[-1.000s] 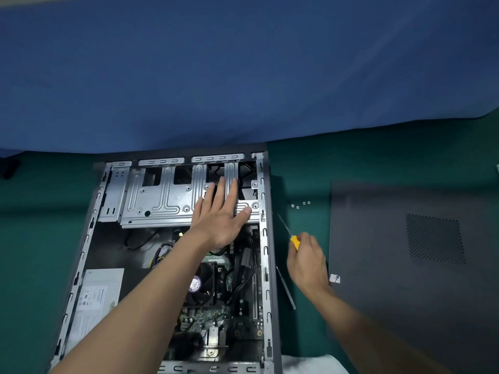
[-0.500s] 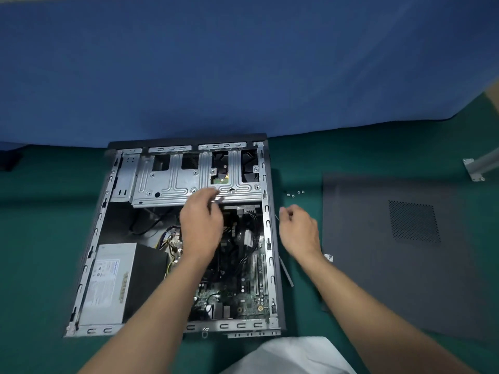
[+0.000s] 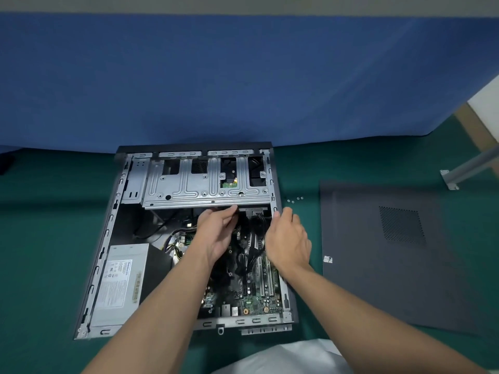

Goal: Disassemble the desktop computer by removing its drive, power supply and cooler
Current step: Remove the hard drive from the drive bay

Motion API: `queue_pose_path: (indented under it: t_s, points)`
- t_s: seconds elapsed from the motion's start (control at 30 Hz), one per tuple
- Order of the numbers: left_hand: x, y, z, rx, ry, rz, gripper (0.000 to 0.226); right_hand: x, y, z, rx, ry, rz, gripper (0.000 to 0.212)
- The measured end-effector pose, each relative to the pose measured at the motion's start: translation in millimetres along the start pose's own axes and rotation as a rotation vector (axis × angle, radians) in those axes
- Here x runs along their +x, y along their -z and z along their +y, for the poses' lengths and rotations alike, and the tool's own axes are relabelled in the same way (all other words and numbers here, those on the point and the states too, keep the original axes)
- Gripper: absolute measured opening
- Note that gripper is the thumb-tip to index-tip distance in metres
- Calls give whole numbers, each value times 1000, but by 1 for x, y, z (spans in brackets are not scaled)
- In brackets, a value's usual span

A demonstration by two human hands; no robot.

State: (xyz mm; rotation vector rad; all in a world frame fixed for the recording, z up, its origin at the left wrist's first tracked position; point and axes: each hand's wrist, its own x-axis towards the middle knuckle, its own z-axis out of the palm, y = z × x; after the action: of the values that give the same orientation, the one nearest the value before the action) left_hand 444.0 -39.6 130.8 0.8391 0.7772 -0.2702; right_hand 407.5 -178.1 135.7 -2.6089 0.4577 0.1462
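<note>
The step in hand looks like freeing the drive. It sits under the metal drive cage at the far end of the open computer case, and only a patch of its green board shows through a cage opening. The left hand reaches in with fingers straight and together, tips at the cage's near lip, gripping nothing I can see. The right hand hovers by the case's right rail, fingers loosely bent and empty.

To do this well, I would pull the connector straight out by its body, not by the black cables, while the other hand steadies the cage (its lip may be sharp).

Inside the case, the power supply lies near left and the motherboard near right. The cooler does not show, perhaps covered by the left arm. Loose screws lie on the green desk just beside the case, and the side panel lies further right.
</note>
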Motion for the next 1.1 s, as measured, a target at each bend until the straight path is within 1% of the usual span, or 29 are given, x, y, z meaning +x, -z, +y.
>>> queue_pose_path:
  t_s: [0.03,0.1,0.13,0.2,0.23,0.3,0.47,0.53,0.63,0.73,0.77,0.8,0.83,0.87,0.9,0.93,0.97,1.03,1.1]
  points:
    - [1,0,0,-2,11,-7,59,0,0,-1,-11,2,3,34]
    - [3,2,-3,-10,24,-7,39,1,-1,-2,-23,0,6,35]
    - [3,3,-4,-31,29,-8,37,1,-1,-2,-26,-2,6,35]
    - [4,8,-5,-67,40,-30,48,1,0,-3,-34,-1,7,34]
    - [4,10,-5,-54,46,-53,50,1,0,-3,-38,-1,7,34]
    - [2,12,-4,26,74,-103,34,1,0,-4,-41,-6,3,34]
    - [2,19,-6,181,164,-172,18,2,-1,-4,-69,9,7,33]
    - [2,16,-4,171,173,-188,29,2,-2,-3,-87,17,13,32]
    - [4,13,-1,198,172,-138,47,3,-2,-4,-102,20,18,32]
    - [-1,19,-2,266,189,-141,48,4,-3,-3,-104,22,21,31]
    - [-4,23,-3,286,196,-139,52,5,-3,-2,-104,21,22,31]
    - [-7,28,-4,307,201,-140,61,5,-3,-2,-103,22,25,31]
    - [-8,33,-5,335,211,-148,81,5,-4,-2,-105,24,29,31]
    - [-9,37,-6,361,218,-163,90,5,-4,-2,-112,27,34,32]
    - [-11,40,-6,380,221,-176,93,6,-4,-2,-119,29,38,33]
    - [-13,41,-7,384,222,-187,87,6,-4,-3,-125,30,40,34]
    - [-17,41,-8,377,216,-190,76,5,-3,-3,-126,32,41,35]
    - [-25,42,-8,332,202,-165,63,5,-2,-2,-119,36,42,35]
    - [-33,43,-9,262,161,-127,57,4,-2,-2,-112,42,43,36]
